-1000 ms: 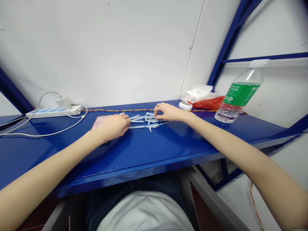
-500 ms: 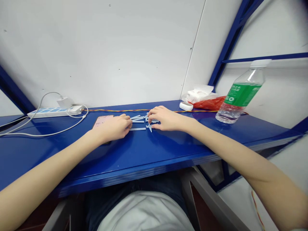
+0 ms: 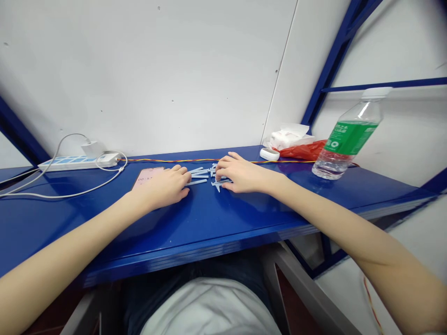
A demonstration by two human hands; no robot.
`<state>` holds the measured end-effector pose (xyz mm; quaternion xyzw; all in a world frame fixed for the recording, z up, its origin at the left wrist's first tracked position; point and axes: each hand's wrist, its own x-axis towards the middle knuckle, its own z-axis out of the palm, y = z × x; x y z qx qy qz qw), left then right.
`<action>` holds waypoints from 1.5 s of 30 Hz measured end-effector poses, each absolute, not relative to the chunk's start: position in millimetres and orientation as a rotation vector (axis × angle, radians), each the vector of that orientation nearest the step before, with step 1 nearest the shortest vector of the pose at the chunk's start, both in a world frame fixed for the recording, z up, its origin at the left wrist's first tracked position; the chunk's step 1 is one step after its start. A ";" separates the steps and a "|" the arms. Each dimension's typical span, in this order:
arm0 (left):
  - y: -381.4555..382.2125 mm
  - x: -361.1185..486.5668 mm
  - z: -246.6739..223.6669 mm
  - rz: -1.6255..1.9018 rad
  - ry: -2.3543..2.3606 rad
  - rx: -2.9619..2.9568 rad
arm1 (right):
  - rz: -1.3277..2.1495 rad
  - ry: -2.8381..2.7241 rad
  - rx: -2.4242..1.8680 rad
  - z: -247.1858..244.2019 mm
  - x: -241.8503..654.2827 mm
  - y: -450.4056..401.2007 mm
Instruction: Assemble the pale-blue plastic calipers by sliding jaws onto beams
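A loose cluster of small pale-blue plastic pieces (image 3: 201, 176), some long and thin and some with crossbars, lies in the middle of the blue shelf (image 3: 209, 218). My left hand (image 3: 162, 187) rests at the cluster's left side, fingertips at the ends of the pieces and heel partly over a pink-cased phone (image 3: 148, 173). My right hand (image 3: 240, 174) lies on the cluster's right part, its fingers spread over the pieces and hiding some of them. Neither hand visibly lifts a piece.
A white power strip (image 3: 77, 161) with a charger (image 3: 91, 149) and white cable (image 3: 87, 186) sits at the left. A thin red-yellow wire (image 3: 195, 161) runs along the back. At the right stand a water bottle (image 3: 349, 139), tissues (image 3: 288, 137), a red bag (image 3: 302, 150) and a small white round object (image 3: 269, 154).
My right hand has moved left onto the cluster, and the pieces lie closer together. The long lower piece near my left hand has shifted and tilted. My left hand has barely moved.
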<state>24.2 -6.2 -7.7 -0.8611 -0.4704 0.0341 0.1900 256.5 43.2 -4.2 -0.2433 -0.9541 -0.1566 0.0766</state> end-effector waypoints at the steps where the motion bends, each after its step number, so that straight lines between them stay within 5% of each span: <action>1: -6.2 24.7 -8.9 0.107 -1.306 -2.397 | -0.485 -2.858 -0.733 -4.3 256.5 42.7; 45: -9.7 31.4 -1.9 0.043 -1.376 -2.679 | -0.485 -2.871 -0.770 -3.7 254.8 37.0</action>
